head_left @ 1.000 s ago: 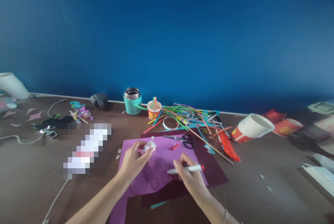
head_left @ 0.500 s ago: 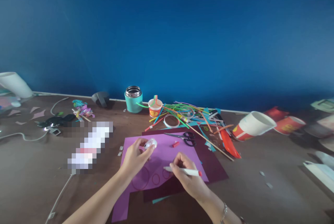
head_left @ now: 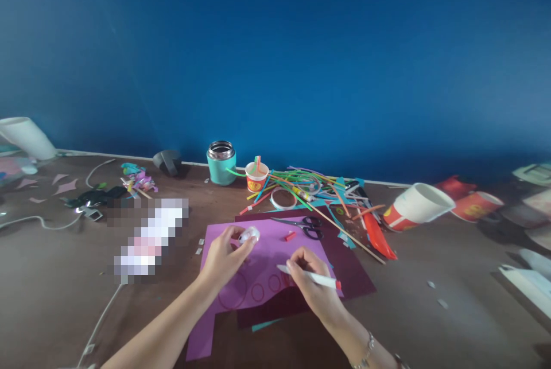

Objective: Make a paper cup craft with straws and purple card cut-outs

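My left hand (head_left: 228, 254) pinches a small round whitish, shiny object (head_left: 249, 235) above the purple paper (head_left: 267, 251); its exact kind is unclear. In my right hand (head_left: 312, 283) is a white marker (head_left: 321, 279) with a red end, its tip pointing left, just over the paper. Red circles (head_left: 257, 292) of different sizes are drawn along the paper's lower part. Near the paper's upper right lie black-handled scissors (head_left: 307, 225) and a small red marker cap (head_left: 290, 236). Dark maroon paper (head_left: 355, 283) lies beneath the purple sheet.
Behind the paper stand a turquoise thermos jar (head_left: 221, 168) and a small paper cup (head_left: 257, 177). Colourful pipe cleaners (head_left: 318, 181), a tape roll (head_left: 283, 198) and a thin wooden stick (head_left: 348, 234) lie beside them. A tilted paper cup (head_left: 417, 208) is at right, a cable (head_left: 101, 320) at left.
My right hand has shifted slightly right and the marker tip has moved away from the rightmost small circle, which now shows more fully. My left hand stays nearly in place.
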A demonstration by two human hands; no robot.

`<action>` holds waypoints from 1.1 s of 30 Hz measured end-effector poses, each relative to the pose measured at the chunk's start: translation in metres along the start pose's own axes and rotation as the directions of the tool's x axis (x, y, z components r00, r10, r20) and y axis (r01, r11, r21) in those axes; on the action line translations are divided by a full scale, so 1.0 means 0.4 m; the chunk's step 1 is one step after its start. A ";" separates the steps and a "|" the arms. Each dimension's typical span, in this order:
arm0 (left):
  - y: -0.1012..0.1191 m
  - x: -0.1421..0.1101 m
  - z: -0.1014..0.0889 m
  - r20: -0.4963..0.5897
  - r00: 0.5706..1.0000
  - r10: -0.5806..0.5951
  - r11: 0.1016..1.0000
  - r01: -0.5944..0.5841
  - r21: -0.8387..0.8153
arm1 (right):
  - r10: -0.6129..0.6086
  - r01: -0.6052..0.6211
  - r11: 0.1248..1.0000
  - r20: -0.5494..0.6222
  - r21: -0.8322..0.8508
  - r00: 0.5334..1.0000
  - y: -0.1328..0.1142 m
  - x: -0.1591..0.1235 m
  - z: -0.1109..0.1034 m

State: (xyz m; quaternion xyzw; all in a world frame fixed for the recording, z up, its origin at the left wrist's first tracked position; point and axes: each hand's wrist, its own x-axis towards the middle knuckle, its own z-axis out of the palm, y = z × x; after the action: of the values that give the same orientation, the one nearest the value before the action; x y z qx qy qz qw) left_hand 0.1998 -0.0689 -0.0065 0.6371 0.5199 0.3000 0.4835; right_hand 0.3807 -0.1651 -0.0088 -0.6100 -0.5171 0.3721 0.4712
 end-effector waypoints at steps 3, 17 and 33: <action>-0.001 0.002 0.001 -0.012 1.000 0.018 1.000 -0.018 0.003 | 0.051 -0.052 0.998 0.009 0.027 0.999 0.009 0.008 0.004; -0.007 0.005 0.003 -0.003 1.000 -0.011 1.000 0.011 -0.014 | 0.047 -0.056 0.989 -0.066 -0.137 0.997 0.037 0.014 0.015; -0.008 0.004 0.002 0.007 1.000 -0.001 1.000 0.001 -0.001 | 0.044 -0.068 0.958 -0.089 -0.280 0.995 0.032 0.013 0.020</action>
State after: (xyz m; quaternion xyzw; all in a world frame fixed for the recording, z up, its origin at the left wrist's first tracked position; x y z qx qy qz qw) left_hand 0.1997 -0.0676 -0.0101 0.6377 0.5183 0.2979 0.4858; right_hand 0.3778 -0.1588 -0.0232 -0.7002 -0.5278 0.2822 0.3892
